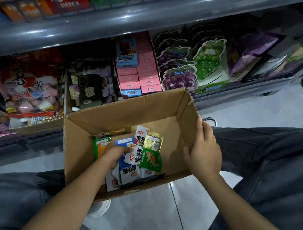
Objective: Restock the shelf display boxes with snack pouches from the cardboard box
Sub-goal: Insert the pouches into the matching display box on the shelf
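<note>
I crouch over the open cardboard box (93,127), which sits on the tiled floor (184,208) between my knees and hard against the bottom shelf (32,139). My left hand (114,153) is down inside it, fingers curled onto a blue pouch (125,141) in the heap of snack pouches (142,160) along the box's near side; whether I have it pinched or only touched I cannot tell. My right hand (204,150) holds the box's right wall, thumb inside, fingers over the rim.

The far half of the box floor lies bare, so there is room to lift straight up. Just past the far rim stand the display boxes: pink cartons (142,72) in the middle, grape-shaped packs (181,75) to their right, a tray of small sweets with a phone (88,89) lying on it to the left, and a red bag of candies (31,93) beyond that. The upper shelf's grey edge (119,23) overhangs them all, and my trouser legs (273,155) close in both sides.
</note>
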Action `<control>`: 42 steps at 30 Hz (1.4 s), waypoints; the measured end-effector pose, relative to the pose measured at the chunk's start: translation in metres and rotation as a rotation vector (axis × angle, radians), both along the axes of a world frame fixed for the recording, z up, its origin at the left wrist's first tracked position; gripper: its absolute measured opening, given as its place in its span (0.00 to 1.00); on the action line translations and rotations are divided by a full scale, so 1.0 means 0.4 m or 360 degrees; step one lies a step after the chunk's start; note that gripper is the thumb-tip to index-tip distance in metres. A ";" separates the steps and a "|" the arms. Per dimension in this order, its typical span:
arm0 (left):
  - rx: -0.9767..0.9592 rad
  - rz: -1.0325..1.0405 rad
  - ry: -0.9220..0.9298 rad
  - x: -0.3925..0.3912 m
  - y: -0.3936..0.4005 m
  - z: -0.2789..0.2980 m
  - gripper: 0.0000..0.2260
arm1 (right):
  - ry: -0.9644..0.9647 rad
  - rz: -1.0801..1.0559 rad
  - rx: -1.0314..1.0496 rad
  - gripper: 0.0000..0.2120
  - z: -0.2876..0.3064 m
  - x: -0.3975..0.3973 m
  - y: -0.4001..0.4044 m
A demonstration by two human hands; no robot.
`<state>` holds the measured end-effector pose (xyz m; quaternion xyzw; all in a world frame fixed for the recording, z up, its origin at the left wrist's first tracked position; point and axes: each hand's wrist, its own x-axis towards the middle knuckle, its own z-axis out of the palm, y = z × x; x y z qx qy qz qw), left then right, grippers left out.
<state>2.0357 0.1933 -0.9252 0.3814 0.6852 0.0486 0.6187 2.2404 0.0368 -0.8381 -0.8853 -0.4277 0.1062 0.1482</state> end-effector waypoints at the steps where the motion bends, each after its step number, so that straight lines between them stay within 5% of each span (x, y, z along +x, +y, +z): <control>1: 0.0034 -0.0013 0.0006 0.006 0.000 0.008 0.10 | -0.0004 0.0003 0.0002 0.37 0.001 0.000 0.000; 9: 0.0334 -0.0090 0.0079 0.026 0.016 0.087 0.07 | 0.0008 0.0013 -0.0026 0.38 0.010 -0.001 0.004; 18: 0.0307 0.0070 -0.0307 0.024 0.040 0.220 0.12 | 0.0013 0.0018 0.0015 0.36 0.026 -0.005 0.010; 23: 0.0247 0.0047 -0.0632 0.036 0.038 0.328 0.06 | -0.0031 -0.0033 0.0239 0.33 0.064 -0.021 0.030; 30: 0.0337 -0.0204 -0.0816 0.024 0.016 0.498 0.07 | 0.0613 0.0397 0.0188 0.40 0.259 -0.058 0.118; 35: 0.0360 0.0016 -0.1071 0.029 0.021 0.559 0.06 | 0.1375 0.0574 0.0198 0.10 0.354 -0.051 0.194; 42: 0.0158 0.0296 -0.1368 0.056 0.041 0.599 0.14 | 0.1794 0.0505 0.0438 0.05 0.371 -0.024 0.258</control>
